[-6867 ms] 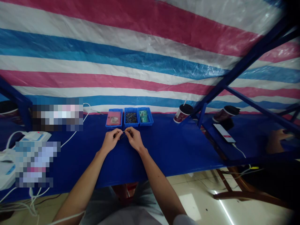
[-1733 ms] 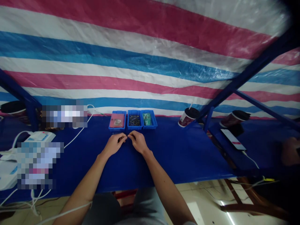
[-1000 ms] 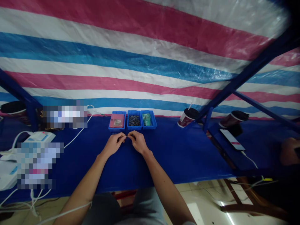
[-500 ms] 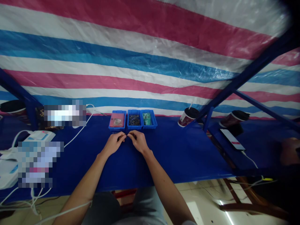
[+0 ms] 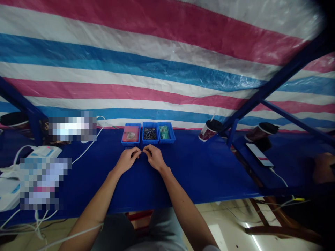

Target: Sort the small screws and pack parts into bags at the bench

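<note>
Over a blue table (image 5: pixel 204 170), the left hand (image 5: pixel 128 158) and right hand (image 5: pixel 155 157) nearly meet, thumbs and fingers pinched narrow on a small dark piece (image 5: pixel 142 152) between them. It lies at three o'clock from the left fingertips and nine o'clock from the right, about equally near both. Its long axis seems to run across, though it is too small to be sure. At one o'clock, just beyond, a blue bin (image 5: pixel 150 142) holds dark metal bits (image 5: pixel 150 134). At two o'clock, a cup (image 5: pixel 210 132) bears a pale label (image 5: pixel 204 129); no writing is readable.
</note>
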`<move>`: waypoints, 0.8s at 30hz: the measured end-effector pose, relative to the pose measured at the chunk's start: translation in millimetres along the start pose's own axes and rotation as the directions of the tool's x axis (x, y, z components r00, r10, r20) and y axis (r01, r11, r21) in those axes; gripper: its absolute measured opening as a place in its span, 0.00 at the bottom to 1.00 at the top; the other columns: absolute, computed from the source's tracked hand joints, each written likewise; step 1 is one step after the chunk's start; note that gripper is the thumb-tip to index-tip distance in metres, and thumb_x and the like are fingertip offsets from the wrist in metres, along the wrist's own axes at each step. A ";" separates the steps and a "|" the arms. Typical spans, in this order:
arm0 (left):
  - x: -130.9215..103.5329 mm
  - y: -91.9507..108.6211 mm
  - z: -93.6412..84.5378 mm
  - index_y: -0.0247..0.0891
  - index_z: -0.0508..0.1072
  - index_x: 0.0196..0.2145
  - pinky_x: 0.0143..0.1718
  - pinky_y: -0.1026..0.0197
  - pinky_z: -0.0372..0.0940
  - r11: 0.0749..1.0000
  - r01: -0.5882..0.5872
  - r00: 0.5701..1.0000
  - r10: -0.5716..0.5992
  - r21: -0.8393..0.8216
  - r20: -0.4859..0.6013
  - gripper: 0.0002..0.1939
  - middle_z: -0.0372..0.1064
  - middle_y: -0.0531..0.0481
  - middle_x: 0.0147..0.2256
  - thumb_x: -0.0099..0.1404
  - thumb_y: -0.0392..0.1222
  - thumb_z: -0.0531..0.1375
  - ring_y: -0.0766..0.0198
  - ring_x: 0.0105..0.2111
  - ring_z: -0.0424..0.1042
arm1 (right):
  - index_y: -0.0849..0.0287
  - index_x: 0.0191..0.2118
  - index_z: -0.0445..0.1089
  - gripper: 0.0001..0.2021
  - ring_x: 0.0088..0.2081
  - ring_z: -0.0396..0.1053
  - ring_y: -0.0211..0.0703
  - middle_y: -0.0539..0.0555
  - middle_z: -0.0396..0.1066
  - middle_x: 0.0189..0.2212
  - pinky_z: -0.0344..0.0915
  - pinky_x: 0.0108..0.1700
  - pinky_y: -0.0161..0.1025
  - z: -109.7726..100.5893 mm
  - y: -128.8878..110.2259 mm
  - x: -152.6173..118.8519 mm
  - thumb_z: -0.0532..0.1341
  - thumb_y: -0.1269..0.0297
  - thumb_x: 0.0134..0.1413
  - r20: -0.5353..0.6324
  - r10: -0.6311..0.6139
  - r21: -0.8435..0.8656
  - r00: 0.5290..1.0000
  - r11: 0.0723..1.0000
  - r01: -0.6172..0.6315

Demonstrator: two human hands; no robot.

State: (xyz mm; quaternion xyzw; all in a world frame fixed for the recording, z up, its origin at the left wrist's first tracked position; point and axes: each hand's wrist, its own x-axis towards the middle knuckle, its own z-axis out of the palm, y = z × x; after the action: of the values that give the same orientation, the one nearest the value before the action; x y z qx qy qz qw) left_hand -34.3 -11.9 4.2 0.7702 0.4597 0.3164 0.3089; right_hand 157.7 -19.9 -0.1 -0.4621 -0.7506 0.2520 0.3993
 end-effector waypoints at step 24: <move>-0.8 -1.3 -0.1 0.38 0.73 0.34 0.33 0.64 0.61 1.000 -0.005 1.000 0.005 -0.003 -0.009 0.15 0.73 0.53 0.26 0.71 0.49 0.53 0.64 0.27 0.71 | 0.55 0.43 0.70 0.08 0.29 0.68 0.39 0.50 0.74 0.32 0.59 0.34 0.34 -1.9 -3.2 -2.4 0.58 0.58 0.65 0.039 0.030 -0.027 0.999 0.999 -0.028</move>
State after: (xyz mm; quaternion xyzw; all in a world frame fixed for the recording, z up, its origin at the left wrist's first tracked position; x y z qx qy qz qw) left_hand -35.3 -12.0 3.1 0.7694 0.4586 0.3214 0.3072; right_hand 158.3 -23.5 2.5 -0.4731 -0.7549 0.2569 0.3746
